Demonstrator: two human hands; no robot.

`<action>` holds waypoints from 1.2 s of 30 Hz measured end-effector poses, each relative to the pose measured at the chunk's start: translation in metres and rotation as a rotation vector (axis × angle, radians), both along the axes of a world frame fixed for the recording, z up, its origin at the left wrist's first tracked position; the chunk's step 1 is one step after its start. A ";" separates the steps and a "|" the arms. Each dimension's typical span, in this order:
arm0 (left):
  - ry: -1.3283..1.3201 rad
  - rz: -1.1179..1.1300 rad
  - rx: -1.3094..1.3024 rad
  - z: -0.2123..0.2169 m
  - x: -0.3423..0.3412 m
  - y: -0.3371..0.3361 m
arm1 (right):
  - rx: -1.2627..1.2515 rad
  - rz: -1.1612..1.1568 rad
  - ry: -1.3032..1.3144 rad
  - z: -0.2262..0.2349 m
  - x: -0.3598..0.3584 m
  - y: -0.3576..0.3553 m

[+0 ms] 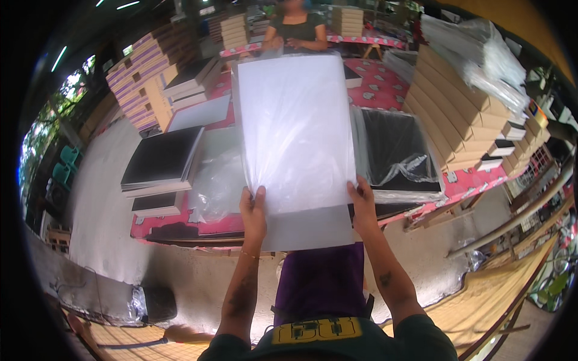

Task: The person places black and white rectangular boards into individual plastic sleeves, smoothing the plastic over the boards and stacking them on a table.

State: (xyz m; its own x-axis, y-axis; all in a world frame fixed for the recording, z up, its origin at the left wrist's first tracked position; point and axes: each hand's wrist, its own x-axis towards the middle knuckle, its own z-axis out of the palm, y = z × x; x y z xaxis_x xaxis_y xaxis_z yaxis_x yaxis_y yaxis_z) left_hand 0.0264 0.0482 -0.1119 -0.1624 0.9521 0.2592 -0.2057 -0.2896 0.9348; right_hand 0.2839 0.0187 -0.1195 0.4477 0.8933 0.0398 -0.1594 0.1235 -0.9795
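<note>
fingers of the left hand and right hand were clamped on the lower edges of a white sheet in a clear plastic sleeve, held up over the table.

Two hands: left hand, right hand, both gripping one white flat box in clear plastic sleeve. Left of left hand: two stacks of black-topped boxes, one loose clear plastic bag. Right of right hand: one bagged black box; beyond it, one tall stack of tan boxes, one heap of clear bags. Far beyond hands: one other person. Exact box counts within stacks: cannot tell.
</note>
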 end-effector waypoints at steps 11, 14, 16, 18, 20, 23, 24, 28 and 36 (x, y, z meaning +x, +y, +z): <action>-0.100 -0.585 -0.307 0.035 0.156 0.040 | 0.238 -0.301 0.327 0.042 0.178 0.017; -0.241 -0.556 -0.266 0.033 0.196 0.048 | 0.104 -0.313 0.254 0.045 0.215 0.018; -0.230 -0.555 -0.205 0.028 0.218 0.052 | 0.007 -0.329 0.128 0.042 0.249 0.013; 0.193 -0.392 0.020 0.012 0.218 0.056 | -0.130 -0.214 -0.043 0.039 0.264 0.006; 0.598 -0.153 0.224 0.020 0.225 0.040 | -0.150 -0.164 -0.036 0.034 0.283 -0.003; 0.824 0.003 0.625 0.014 0.224 0.037 | -0.061 -0.134 0.135 0.028 0.293 -0.008; 0.831 -0.088 0.626 0.012 0.223 0.036 | -0.065 -0.132 0.119 0.026 0.295 -0.009; 0.920 -0.309 0.642 0.009 0.228 0.024 | -0.253 -0.480 -0.821 0.024 0.307 -0.022; 0.966 -0.239 0.718 -0.007 0.212 0.016 | 0.048 -0.465 -1.628 0.018 0.161 0.018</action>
